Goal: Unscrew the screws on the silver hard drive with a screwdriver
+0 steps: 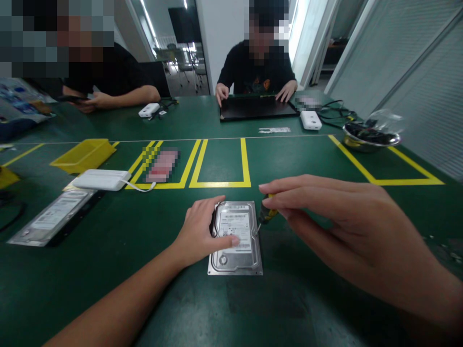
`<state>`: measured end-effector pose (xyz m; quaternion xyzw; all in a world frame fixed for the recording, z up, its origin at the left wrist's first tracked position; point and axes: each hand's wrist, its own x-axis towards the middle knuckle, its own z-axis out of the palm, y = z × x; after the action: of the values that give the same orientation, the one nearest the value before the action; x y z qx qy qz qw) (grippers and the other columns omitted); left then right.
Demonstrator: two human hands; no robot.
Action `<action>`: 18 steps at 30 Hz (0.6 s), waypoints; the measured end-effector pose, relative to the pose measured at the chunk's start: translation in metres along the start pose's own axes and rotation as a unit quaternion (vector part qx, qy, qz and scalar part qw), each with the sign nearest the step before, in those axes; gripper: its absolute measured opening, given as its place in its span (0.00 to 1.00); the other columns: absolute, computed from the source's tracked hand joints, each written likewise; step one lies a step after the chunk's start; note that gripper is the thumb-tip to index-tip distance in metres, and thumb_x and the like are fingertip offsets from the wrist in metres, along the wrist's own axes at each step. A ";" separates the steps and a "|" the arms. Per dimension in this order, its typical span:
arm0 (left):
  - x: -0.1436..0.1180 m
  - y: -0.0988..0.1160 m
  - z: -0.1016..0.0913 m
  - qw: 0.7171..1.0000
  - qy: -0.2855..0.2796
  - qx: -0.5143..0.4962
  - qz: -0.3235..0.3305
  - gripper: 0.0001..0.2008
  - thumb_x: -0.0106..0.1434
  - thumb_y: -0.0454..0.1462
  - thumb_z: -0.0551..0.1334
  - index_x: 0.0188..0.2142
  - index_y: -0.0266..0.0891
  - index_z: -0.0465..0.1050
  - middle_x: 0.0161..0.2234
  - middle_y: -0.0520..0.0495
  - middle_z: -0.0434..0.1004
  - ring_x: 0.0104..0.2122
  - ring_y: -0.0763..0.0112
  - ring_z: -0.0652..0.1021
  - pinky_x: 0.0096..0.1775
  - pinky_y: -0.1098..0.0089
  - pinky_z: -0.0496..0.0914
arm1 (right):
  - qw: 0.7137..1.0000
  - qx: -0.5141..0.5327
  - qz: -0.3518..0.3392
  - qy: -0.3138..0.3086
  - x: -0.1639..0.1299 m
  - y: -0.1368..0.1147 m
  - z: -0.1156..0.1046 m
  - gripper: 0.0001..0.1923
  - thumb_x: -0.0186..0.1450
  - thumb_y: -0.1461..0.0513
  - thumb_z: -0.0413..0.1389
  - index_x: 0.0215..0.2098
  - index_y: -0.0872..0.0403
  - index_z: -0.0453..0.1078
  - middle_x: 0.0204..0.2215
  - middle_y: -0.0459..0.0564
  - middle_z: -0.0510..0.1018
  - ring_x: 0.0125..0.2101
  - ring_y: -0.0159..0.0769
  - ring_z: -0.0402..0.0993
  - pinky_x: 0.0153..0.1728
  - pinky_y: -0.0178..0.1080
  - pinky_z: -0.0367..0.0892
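A silver hard drive (235, 262) with a white label lies flat on the green table in front of me. My left hand (202, 226) grips it from its left side, the thumb resting across the label and the fingers along the far left edge. In my right hand (343, 226) is a small screwdriver (267, 212) with a black and yellow handle, pinched between thumb and fingers. Its thin shaft slants down to the drive's right edge, and the tip appears to touch near a notch there.
To the left lie a second hard drive (54, 214), a white power bank (103, 179) cabled to a blurred phone (162, 166), and a yellow bin (85, 155). A metal bowl (371, 140) of dark parts stands at right. Across the table, two people sit, one touching a black panel (258, 107).
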<state>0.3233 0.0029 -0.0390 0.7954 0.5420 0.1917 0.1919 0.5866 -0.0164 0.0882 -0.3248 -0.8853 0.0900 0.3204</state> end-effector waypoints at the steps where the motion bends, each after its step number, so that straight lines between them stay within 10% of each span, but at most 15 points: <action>1: 0.000 0.000 0.000 1.000 -0.001 0.000 -0.001 0.47 0.52 0.61 0.67 0.64 0.45 0.55 0.60 0.40 0.65 0.57 0.47 0.65 0.56 0.48 0.61 | 1.000 -0.001 0.000 0.001 0.000 0.000 0.000 0.14 0.65 0.70 0.54 0.45 0.50 0.73 0.48 0.40 0.80 0.46 0.26 0.77 0.48 0.27 0.71; 18: 0.000 -0.001 0.001 1.000 0.003 0.002 0.006 0.47 0.51 0.61 0.67 0.64 0.44 0.55 0.60 0.39 0.65 0.57 0.46 0.66 0.55 0.49 0.62 | 1.000 0.009 0.004 0.018 0.002 0.001 0.005 0.11 0.66 0.68 0.55 0.45 0.52 0.74 0.44 0.48 0.79 0.43 0.33 0.75 0.43 0.34 0.71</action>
<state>0.3228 0.0032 -0.0402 0.7984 0.5382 0.1943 0.1876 0.5828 -0.0144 0.0846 -0.3273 -0.8773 0.0935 0.3383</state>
